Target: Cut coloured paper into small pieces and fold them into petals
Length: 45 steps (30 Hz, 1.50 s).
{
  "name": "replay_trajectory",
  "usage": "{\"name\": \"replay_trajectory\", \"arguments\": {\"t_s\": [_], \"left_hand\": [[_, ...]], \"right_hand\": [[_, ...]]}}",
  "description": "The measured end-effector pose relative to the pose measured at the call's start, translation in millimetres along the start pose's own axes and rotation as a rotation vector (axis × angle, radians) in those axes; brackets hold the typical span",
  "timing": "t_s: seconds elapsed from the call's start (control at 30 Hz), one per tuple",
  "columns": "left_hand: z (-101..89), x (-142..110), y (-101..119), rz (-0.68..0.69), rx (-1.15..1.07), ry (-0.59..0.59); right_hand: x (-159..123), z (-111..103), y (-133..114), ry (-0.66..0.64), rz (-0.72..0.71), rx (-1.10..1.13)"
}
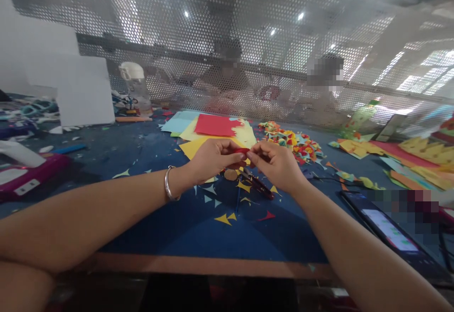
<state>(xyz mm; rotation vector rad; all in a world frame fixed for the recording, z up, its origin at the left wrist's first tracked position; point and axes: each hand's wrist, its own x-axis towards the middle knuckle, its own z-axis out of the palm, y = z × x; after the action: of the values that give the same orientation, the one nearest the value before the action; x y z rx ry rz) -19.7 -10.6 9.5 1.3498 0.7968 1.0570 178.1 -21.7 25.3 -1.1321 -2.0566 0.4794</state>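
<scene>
Two hands hold a small red piece above a scrap-strewn blue table

Nearest, the brown front edge (213, 264) of the blue table (170, 236) runs across above a dark, indistinct area. Both forearms are cut off by the frame; a silver bangle (170, 183) circles the left wrist. At the right lies a phone (386, 227), its screen lit but unreadable, beside a pixelated patch. Yellow, pale blue and red scraps (223, 219) dot the cloth-dark surface. Above them, mid-table, the left hand (216, 160) and right hand (278, 165), fingers curled nearly closed, pinch opposite ends of the red piece (242, 151); fingertips hide much of it. Below, a dark tool (260, 184) is partly covered and hard to identify. Behind the hands are a red sheet (214, 125) on paler paper and a heap of colourful cut pieces (294, 142). Farther left stands a white-lidded bottle (138, 90). A perforated screen (191, 42) closes the view, blurring people and ceiling lights beyond.
</scene>
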Motion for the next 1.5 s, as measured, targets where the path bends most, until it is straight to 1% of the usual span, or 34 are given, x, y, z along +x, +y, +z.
{"name": "replay_trajectory", "arguments": {"t_s": [0.37,0.53,0.67,0.77,0.97,1.17,1.23,1.37,1.5], "left_hand": [[1.0,1,1,-0.032,-0.036,0.032],[1.2,0,3,-0.056,-0.060,0.023],[0.2,0,3,-0.053,-0.059,0.012],[0.4,0,2,-0.040,-0.047,0.003],[0.3,0,0,0.044,-0.041,-0.025],[-0.3,1,-2,0.090,-0.046,-0.083],[0.5,0,-1,0.079,-0.019,-0.073],[2.0,-1,1,0.007,0.086,-0.041],[2.3,-1,1,-0.008,0.158,-0.020]], "right_hand": [[-1,3,6,-0.005,-0.007,0.016],[-1,1,3,0.012,-0.013,-0.008],[-1,-1,0,0.038,0.024,0.024],[1,0,0,0.007,0.058,0.080],[3,2,0,-0.047,0.126,0.239],[3,-1,-5,-0.101,0.144,0.253],[3,-1,-5,-0.121,0.147,0.246],[3,0,-3,-0.140,0.147,0.228],[2,3,-2,-0.153,0.144,0.204]]}}
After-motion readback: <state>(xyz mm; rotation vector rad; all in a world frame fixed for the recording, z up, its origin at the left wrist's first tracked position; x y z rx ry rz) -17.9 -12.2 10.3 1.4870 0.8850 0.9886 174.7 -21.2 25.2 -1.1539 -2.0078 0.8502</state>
